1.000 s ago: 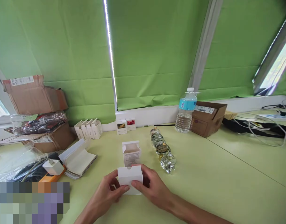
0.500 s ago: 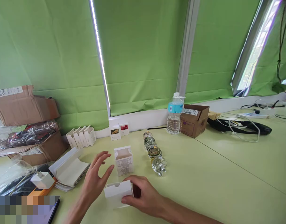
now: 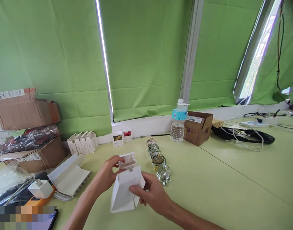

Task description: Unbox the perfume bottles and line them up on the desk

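Note:
My right hand [image 3: 154,193] is closed on a white folded paper piece [image 3: 126,191], tilted with a flap standing up and a small thumb notch at its top edge. Just behind it stands a small white box [image 3: 127,159], open at the top and partly hidden by the paper piece. My left hand [image 3: 110,174] grips that box at its left side, a finger at the opening. To the right lies a row of ornate, clear and gold glass bottles [image 3: 159,159], apart from both hands.
Stacked white paper sheets [image 3: 71,179] lie left, near a white charger [image 3: 41,189] and a phone [image 3: 53,218]. Flat white cartons [image 3: 83,142] and two picture boxes [image 3: 118,139] stand behind. A water bottle [image 3: 178,124] and a cardboard box [image 3: 198,129] stand farther back.
My left hand has moved right from open air and closed on the small box. My right hand has turned the white paper piece up, so it now stands in front of the box.

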